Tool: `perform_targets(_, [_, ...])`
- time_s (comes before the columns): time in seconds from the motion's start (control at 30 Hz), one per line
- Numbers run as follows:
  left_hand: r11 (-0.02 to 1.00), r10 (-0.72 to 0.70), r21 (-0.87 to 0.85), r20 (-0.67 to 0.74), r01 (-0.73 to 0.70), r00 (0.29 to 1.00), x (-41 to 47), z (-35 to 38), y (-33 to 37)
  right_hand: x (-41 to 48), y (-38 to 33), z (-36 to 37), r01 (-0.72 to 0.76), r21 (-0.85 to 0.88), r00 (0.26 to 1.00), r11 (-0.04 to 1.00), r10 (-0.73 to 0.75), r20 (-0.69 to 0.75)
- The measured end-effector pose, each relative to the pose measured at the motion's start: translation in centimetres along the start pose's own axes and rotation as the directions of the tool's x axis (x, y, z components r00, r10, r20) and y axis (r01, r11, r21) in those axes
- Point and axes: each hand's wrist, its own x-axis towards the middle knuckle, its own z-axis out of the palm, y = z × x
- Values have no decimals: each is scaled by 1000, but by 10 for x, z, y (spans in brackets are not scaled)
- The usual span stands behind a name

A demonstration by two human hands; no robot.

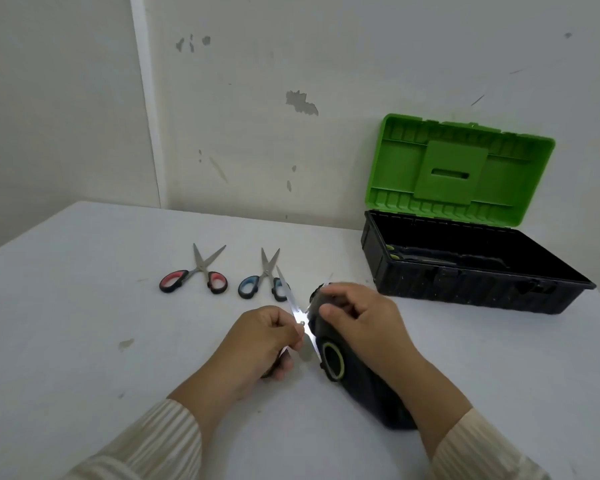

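Tools (426,260) in toolbox (465,293); scissors (296,311) in hand (267,337)

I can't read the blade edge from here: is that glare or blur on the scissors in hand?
Head view: glare, a white hot spot washes out the held scissors near the pivot; left hand, and right hand gripping the black tool, look slightly soft; lighting flat, shadows faint, toolbox interior too dark to read.

- White bench (84,306) with a few small stains, set in a corner.
- Pale walls (326,64), scuffed, with chipped paint patches.
- A vertical white strip (146,116) on the wall at left.
- Soft, even light.
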Motion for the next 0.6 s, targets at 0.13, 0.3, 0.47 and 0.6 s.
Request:
perform_targets(0.13, [991, 90, 106, -33, -86, 995, 0, 8, -2, -1, 1, 8, 95, -177, 995, 980, -99, -17])
perform_targets(0.3, [986, 114, 124, -40, -108, 993, 1, 12, -2, -6, -2, 14, 119, -198, 993, 973, -120, 5])
perform_targets(0.47, [985, 122, 122, -28, -118, 992, 0, 13, 0, 1, 4, 8, 62, -238, 988, 969, -93, -121])
perform_targets(0.6, [981, 122, 151, -6, -120, 993, -2, 11, 3, -7, 1, 19, 133, -234, 989, 963, -143, -27])
